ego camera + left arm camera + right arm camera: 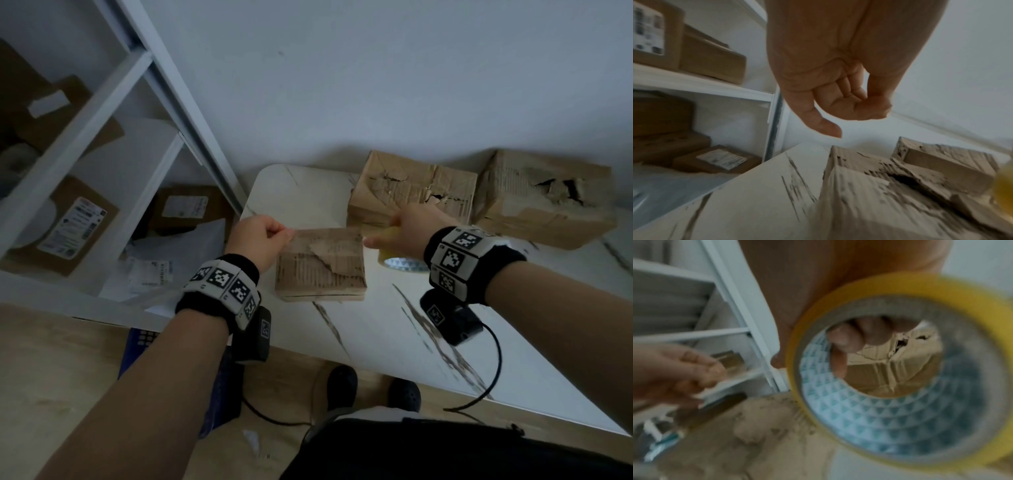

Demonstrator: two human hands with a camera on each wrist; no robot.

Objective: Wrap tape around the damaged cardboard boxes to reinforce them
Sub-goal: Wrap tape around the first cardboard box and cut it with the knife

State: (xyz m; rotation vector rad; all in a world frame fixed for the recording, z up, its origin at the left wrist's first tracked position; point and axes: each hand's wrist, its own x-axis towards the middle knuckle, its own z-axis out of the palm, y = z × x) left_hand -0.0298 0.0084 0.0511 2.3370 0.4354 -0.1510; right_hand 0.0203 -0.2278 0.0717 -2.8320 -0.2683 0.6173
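A small torn cardboard box (322,270) lies on the white marble-look table (394,342), with both hands held just above its far edge. My left hand (286,234) pinches the free end of a clear tape strip (941,129) between thumb and forefinger (879,110). My right hand (394,236) grips the yellow tape roll (404,263); its fingers (851,340) curl through the roll's core (900,369). The strip runs from the left hand (715,371) across to the roll (1003,191), over the box (756,426).
Two larger torn boxes (411,192) (544,202) stand at the back of the table against the wall. A white shelf unit (102,113) with parcels (65,226) is at the left. My feet (342,387) and a cable (493,370) are near the table's front edge.
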